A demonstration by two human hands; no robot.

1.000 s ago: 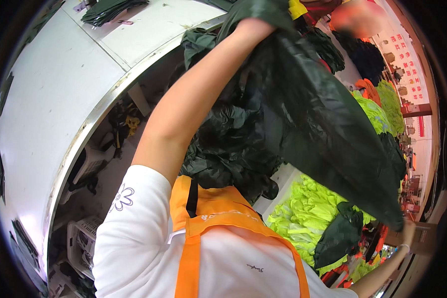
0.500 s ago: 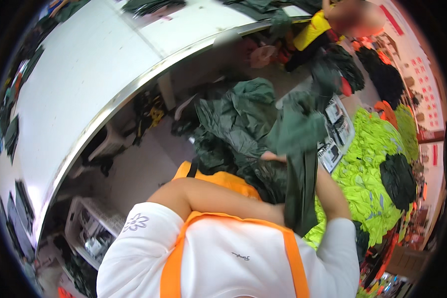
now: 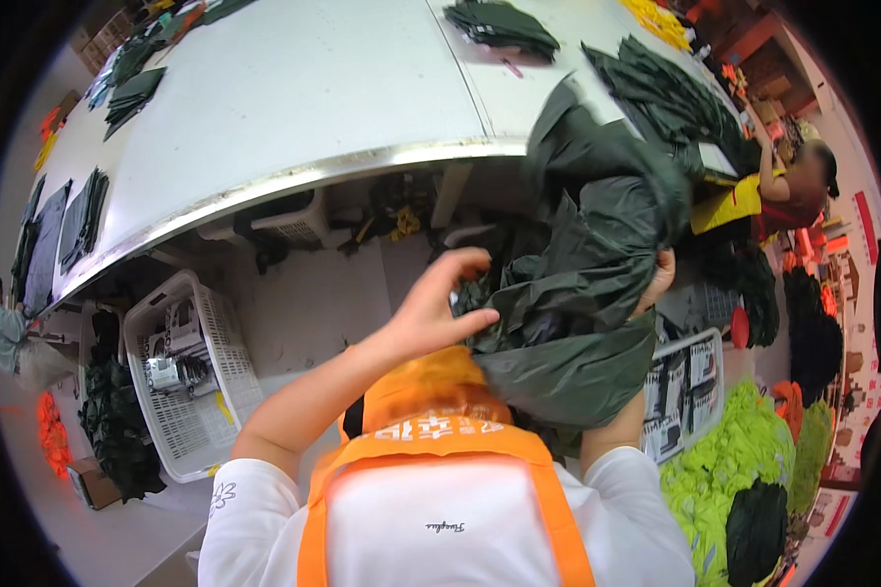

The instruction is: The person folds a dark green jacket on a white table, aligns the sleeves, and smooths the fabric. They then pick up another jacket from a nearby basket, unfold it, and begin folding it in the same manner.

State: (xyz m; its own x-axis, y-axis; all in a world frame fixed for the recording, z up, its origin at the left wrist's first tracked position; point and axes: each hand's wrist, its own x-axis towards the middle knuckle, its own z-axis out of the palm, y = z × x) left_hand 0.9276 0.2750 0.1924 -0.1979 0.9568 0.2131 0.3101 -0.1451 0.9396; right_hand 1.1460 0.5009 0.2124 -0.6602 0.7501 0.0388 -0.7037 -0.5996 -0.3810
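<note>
A bunched dark green garment (image 3: 597,254) of thin, shiny fabric hangs in front of me, its upper part rising past the table edge. My right hand (image 3: 659,279) grips its right side, with some fingers hidden behind the cloth. At the garment's left side is my left hand (image 3: 445,303), thumb and fingers spread apart. The left thumb tip lies close to the cloth; whether it touches, I cannot tell. Below the garment, my orange apron (image 3: 440,391) covers my lap.
A long white table (image 3: 313,88) spans the far side, bearing folded dark green garments (image 3: 504,27). A white basket (image 3: 191,430) with packages stands left; a white crate (image 3: 710,357) stands right, beside lime-yellow garments (image 3: 734,450). A co-worker (image 3: 803,191) is at far right.
My view has swung toward the table. The garment has risen and spread out. My left arm, which reached across to the right, has drawn back left, and its hand now shows open.
</note>
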